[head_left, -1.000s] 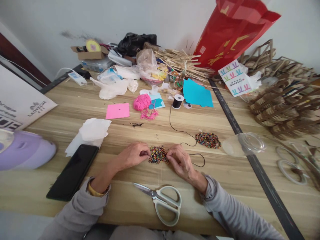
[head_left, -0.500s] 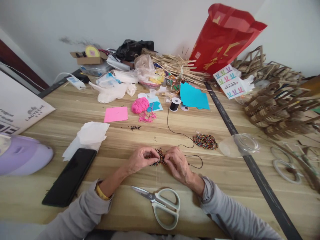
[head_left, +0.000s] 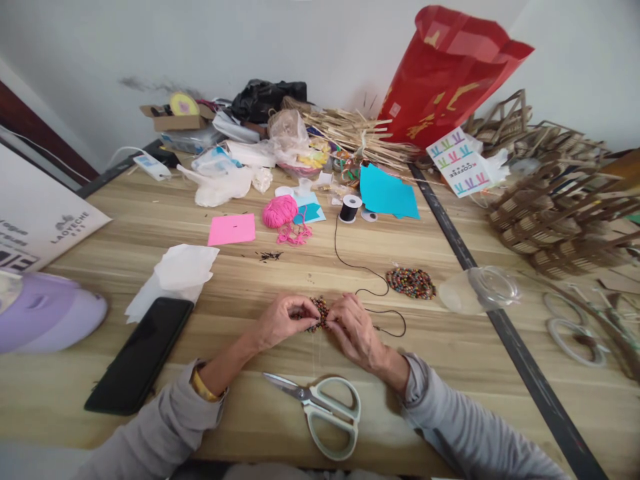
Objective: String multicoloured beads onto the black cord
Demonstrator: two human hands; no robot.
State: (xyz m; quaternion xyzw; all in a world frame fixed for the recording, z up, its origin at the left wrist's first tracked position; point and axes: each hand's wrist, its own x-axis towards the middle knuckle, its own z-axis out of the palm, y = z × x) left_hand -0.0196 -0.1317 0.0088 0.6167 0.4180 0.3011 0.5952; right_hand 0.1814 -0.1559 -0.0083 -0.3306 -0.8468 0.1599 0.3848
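Observation:
A bunch of small multicoloured beads (head_left: 320,312) lies between my hands over the table. My left hand (head_left: 286,320) pinches its left side with thumb and index finger. From the right, my right hand (head_left: 356,330) pinches the beads too, its fingertips close to the left ones. Black cord (head_left: 395,319) comes out beside my right hand and loops on the wood; another stretch runs up to a spool of black cord (head_left: 349,210). A second heap of beads (head_left: 411,283) sits to the right. White-handled scissors (head_left: 325,410) lie just below my hands.
At left are a black phone (head_left: 140,355), white paper (head_left: 175,277) and a purple object (head_left: 50,312). Farther back lie a pink card (head_left: 231,229), pink yarn (head_left: 280,211) and blue sheets (head_left: 389,191). Wooden baskets (head_left: 545,220) and a clear plastic bag (head_left: 477,291) stand at right.
My right fingertips have shifted very slightly at the beads. Both hands otherwise keep their place and grip.

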